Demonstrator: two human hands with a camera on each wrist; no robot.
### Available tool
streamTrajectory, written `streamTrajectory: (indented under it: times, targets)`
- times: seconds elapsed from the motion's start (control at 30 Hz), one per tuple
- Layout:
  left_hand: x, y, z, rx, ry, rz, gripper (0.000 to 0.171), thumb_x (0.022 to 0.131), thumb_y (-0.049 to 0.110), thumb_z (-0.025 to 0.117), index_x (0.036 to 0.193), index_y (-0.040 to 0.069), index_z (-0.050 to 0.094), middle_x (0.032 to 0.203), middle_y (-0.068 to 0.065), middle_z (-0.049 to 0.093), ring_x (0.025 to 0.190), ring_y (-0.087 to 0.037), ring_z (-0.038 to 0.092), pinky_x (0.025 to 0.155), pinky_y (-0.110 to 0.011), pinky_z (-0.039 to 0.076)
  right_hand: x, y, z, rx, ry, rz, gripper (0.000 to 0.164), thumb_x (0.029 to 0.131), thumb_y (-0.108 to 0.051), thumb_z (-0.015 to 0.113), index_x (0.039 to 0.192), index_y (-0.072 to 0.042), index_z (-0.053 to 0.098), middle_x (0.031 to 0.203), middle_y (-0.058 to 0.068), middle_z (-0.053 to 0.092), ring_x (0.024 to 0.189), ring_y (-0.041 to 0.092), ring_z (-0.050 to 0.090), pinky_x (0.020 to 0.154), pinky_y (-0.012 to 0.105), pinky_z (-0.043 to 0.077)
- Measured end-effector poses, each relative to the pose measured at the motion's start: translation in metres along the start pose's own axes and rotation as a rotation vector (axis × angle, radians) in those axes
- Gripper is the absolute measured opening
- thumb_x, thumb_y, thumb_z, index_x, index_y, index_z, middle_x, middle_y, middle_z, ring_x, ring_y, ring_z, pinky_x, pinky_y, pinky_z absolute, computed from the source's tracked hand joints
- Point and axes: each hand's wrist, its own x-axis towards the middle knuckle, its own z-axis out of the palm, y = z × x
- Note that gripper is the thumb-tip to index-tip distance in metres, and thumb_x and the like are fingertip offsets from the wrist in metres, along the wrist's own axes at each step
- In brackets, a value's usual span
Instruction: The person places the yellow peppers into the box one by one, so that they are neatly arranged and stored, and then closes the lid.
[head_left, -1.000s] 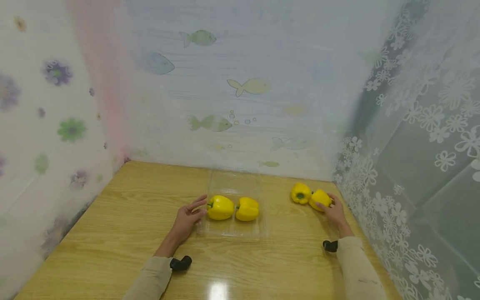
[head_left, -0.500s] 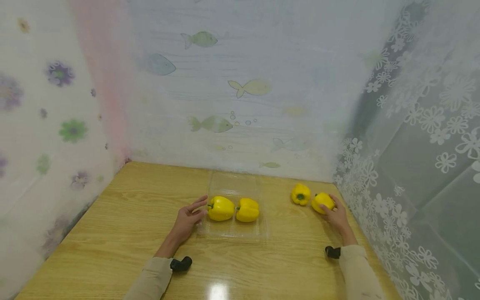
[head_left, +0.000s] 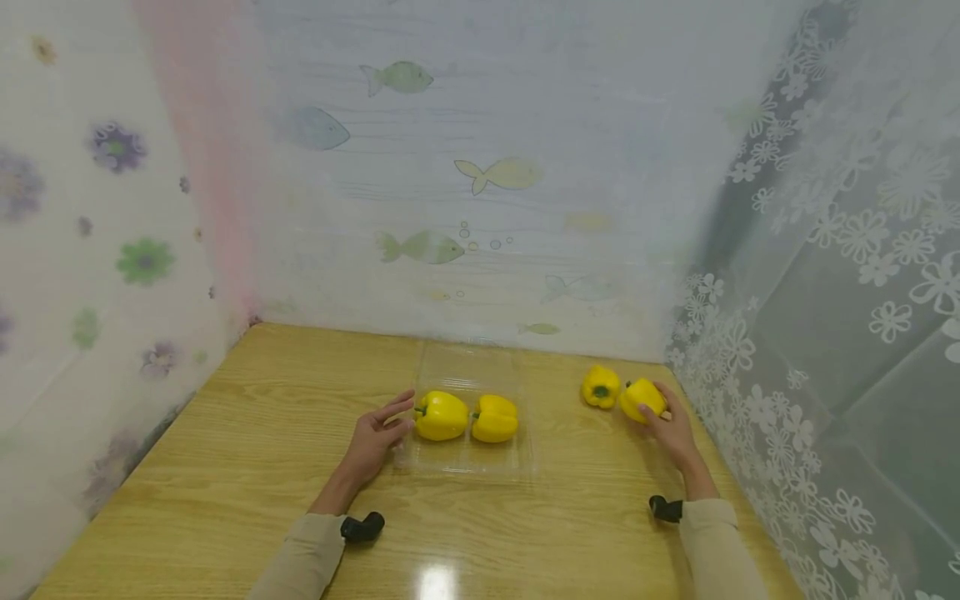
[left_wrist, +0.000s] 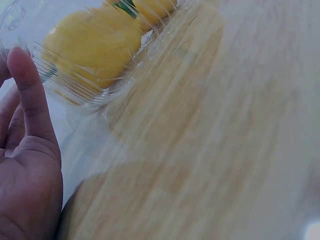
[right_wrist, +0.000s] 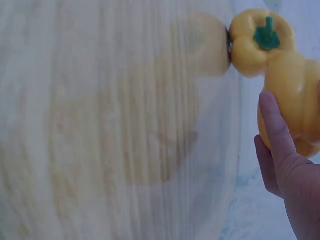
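My right hand [head_left: 672, 427] grips a yellow bell pepper [head_left: 640, 399], thumb on the near side and fingers round the far right side. In the right wrist view the thumb lies along this held pepper [right_wrist: 290, 95]. Just left of it a second yellow bell pepper [head_left: 601, 387] sits on the table, its green stem [right_wrist: 267, 37] facing out. My left hand [head_left: 372, 436] touches the left side of a clear plastic container [head_left: 491, 467] with fairly straight fingers. Inside lie two more yellow bell peppers, the left one [head_left: 441, 417] and the right one [head_left: 495, 419], on their sides.
The container's clear lid [head_left: 468, 364] is folded back toward the rear wall. A wood-grain table [head_left: 247, 467] carries everything. Patterned sheets enclose it: fish [head_left: 510, 173] at the back, flowers on both sides. A black device [head_left: 363, 527] sits at each wrist.
The pepper in my right hand first shifts slightly right, away from the pepper beside it, then turns and comes slightly back left. My left hand and the container stay put.
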Motion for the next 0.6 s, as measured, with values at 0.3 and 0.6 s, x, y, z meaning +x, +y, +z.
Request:
streamTrajectory:
  times: [0.3,0.6]
  targets:
    - [0.0,0.001,0.001,0.003,0.0,-0.001,0.053,0.097,0.001,0.067,0.142,-0.016,0.048,0.161,-0.02,0.036,0.076,-0.003,0.056,0.058,-0.016,0.048,0.001,0.013,0.008,0.052,-0.03,-0.081,0.072,0.106,-0.03,0.055,0.164,-0.011,0.016,0.149,0.03,0.027,0.119,0.033,0.057,0.09,0.038,0.058]
    - [-0.001,0.003,0.002,0.007,0.008,-0.013,0.053,0.097,0.001,0.067,0.142,-0.017,0.046,0.162,-0.021,0.033,0.077,-0.003,0.056,0.057,-0.016,0.047,-0.004,0.009,0.009,0.083,-0.037,-0.14,0.07,0.107,-0.026,0.055,0.164,-0.011,0.018,0.145,0.027,0.028,0.099,-0.003,0.059,0.092,0.042,0.057]
